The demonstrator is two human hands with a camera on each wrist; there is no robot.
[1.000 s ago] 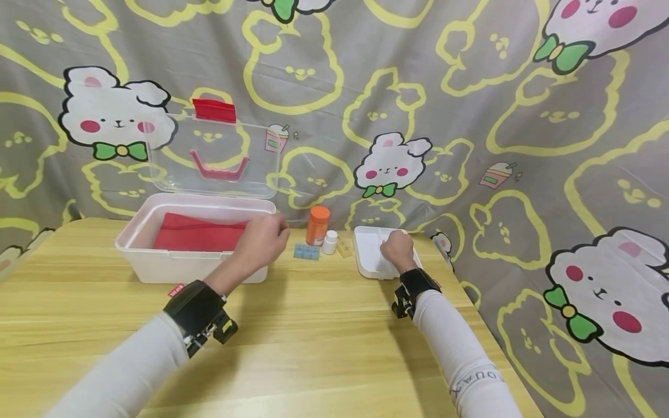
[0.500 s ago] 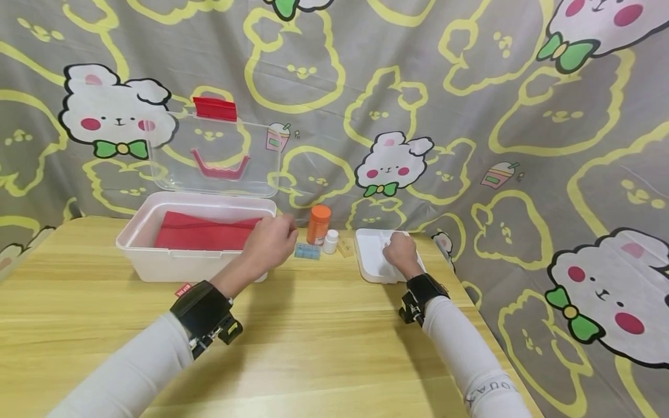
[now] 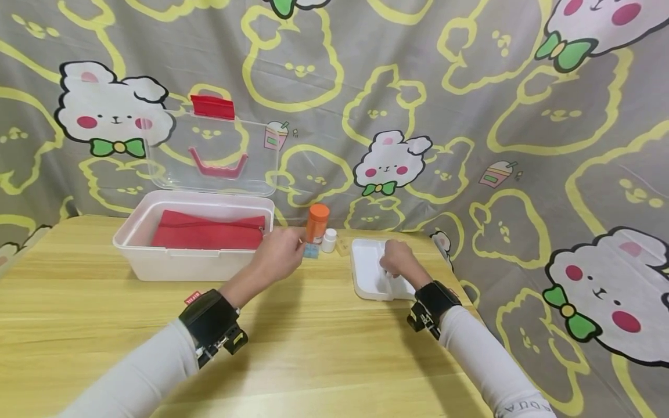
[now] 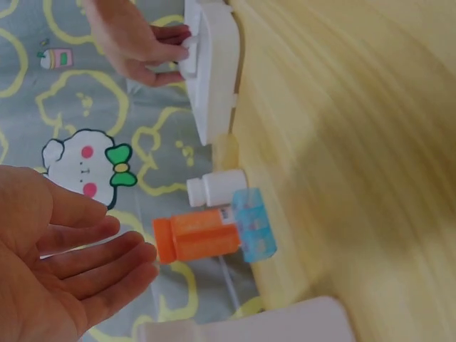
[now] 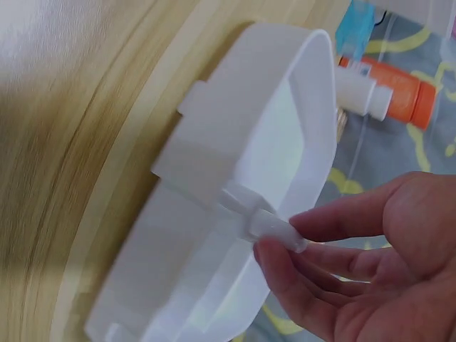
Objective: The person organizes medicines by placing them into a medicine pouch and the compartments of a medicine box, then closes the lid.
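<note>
We're at mid-frame, where the left hand [image 3: 279,253] hangs with its fingers loosely extended, near the blue pill case [image 3: 311,251]. Right of centre, we watch the right hand [image 3: 398,259] pinch a white tab [image 5: 276,229] on the white tray [image 3: 366,264], which sits on the table [image 3: 313,348]. Beyond, around centre, we spot the white bottle [image 3: 329,240], then the orange bottle [image 3: 317,223].

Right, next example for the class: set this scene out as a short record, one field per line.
left hand: holding nothing
right hand: pinching a white tab
white tray: on the wood-grain table, under the right hand
plastic box: lid raised, red pouch inside
between box and tray: orange bottle, white bottle, blue pill case, small yellowish item
</note>
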